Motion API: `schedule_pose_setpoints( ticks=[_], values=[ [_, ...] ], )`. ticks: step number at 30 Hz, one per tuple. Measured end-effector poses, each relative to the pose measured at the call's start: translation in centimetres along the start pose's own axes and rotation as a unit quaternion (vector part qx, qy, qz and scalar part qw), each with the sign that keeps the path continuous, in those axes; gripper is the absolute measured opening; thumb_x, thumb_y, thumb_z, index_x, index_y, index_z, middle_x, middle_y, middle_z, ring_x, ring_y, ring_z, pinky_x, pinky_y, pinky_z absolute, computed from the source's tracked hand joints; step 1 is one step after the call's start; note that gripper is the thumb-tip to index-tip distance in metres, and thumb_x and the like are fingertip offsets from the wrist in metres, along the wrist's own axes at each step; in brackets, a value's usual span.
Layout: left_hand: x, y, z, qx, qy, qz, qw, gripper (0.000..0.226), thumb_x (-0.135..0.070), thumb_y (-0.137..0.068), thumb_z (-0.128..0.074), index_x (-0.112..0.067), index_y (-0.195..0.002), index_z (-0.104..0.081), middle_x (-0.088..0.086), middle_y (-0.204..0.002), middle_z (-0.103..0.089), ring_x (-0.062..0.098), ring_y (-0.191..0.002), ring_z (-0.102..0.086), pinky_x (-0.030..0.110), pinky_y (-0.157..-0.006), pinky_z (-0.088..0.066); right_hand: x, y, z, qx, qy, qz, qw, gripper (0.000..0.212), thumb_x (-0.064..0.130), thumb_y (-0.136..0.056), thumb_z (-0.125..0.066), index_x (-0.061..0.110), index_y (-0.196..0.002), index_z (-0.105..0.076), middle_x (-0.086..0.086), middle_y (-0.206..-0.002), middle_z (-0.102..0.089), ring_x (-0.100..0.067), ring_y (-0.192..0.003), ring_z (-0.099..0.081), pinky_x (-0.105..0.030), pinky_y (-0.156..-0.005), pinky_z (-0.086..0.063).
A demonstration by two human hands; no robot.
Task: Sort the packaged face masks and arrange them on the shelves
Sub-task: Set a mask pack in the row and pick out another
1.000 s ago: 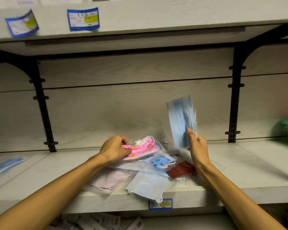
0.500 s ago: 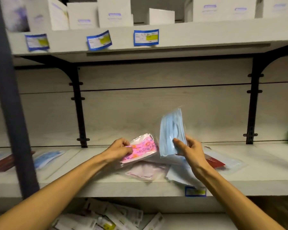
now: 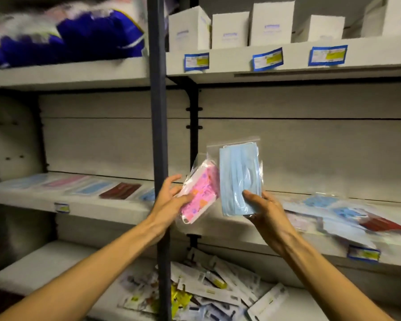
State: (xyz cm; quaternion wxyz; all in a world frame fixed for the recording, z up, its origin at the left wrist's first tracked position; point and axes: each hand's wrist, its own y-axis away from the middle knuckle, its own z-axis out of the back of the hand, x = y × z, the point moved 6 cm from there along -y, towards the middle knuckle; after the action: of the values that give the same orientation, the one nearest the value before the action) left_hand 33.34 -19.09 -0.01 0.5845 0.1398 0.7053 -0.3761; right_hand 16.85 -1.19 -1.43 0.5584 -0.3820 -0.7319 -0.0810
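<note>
While both packets hang in mid-air at the centre of the frame, these are the risks as you stand, largest thing first.

Dark upright post [image 3: 158, 135]: it runs top to bottom between the two shelf bays, right behind your left hand. Swing left without lifting clear and a packet could catch on it.

Left shelf [image 3: 33, 195]: sorted packets lie in a row there, centre left of the frame: pale blue, pink, blue, dark red. Drop yours carelessly and you may knock the row out of line or land on the wrong colour.

Unsorted pile [image 3: 347, 216]: loose packets sprawl on the right shelf, some close to its front edge. A brush from your right forearm could push them off.

Blue mask packet [image 3: 240, 179]: upright, just right of centre, held only at its lower end. The clear bag looks slippery, so it could slide out.

Pink patterned packet [image 3: 200, 195]: tilted, just beside the blue one, in front of the post. The two bags nearly touch and could snag each other.

Right hand [image 3: 263, 208]: thumb on the front of the blue packet, fingers curled behind, pinching it.

Left hand [image 3: 171, 200]: thumb across the pink packet's lower half, fingers loosely spread behind. That hold looks light, so a quick move may lose it.
</note>
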Motion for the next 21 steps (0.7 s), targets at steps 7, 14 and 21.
schedule_pose_setpoints(
  ticks=[7,14,21],
  values=[
    [0.5,3.3,11.1,-0.029,0.030,0.070,0.997,0.048,0.004,-0.084,-0.074,-0.011,-0.127,-0.058,0.007,-0.110,-0.077,0.025,-0.099,-0.075,0.039,-0.083,-0.062,-4.1,0.9,-8.3,0.010,0.060,0.006,0.998,0.047,0.027,-0.076,-0.079,0.010,-0.119,-0.069,-0.009,-0.108,-0.075,-0.026,-0.101,-0.073,-0.044,-0.083,-0.061],
    [3.3,4.0,19.3,-0.090,0.037,0.136,0.986,0.040,0.008,-0.084,-0.070,0.001,-0.122,-0.061,0.020,-0.109,-0.075,0.035,-0.101,-0.073,0.055,-0.095,-0.056,-9.2,0.8,-15.5,0.038,0.090,-0.014,0.995,0.038,0.028,-0.082,-0.077,0.018,-0.118,-0.070,-0.004,-0.100,-0.076,-0.024,-0.092,-0.075,-0.039,-0.073,-0.062],
    [6.3,2.4,26.8,-0.106,0.047,0.171,0.978,0.038,-0.005,-0.087,-0.073,0.005,-0.122,-0.060,0.022,-0.108,-0.074,0.037,-0.096,-0.074,0.049,-0.083,-0.061,-16.1,-0.4,-23.9,0.036,0.086,-0.036,0.995,0.029,0.020,-0.093,-0.068,0.021,-0.121,-0.062,-0.010,-0.109,-0.070,-0.025,-0.093,-0.073,-0.037,-0.075,-0.064]
  ],
)
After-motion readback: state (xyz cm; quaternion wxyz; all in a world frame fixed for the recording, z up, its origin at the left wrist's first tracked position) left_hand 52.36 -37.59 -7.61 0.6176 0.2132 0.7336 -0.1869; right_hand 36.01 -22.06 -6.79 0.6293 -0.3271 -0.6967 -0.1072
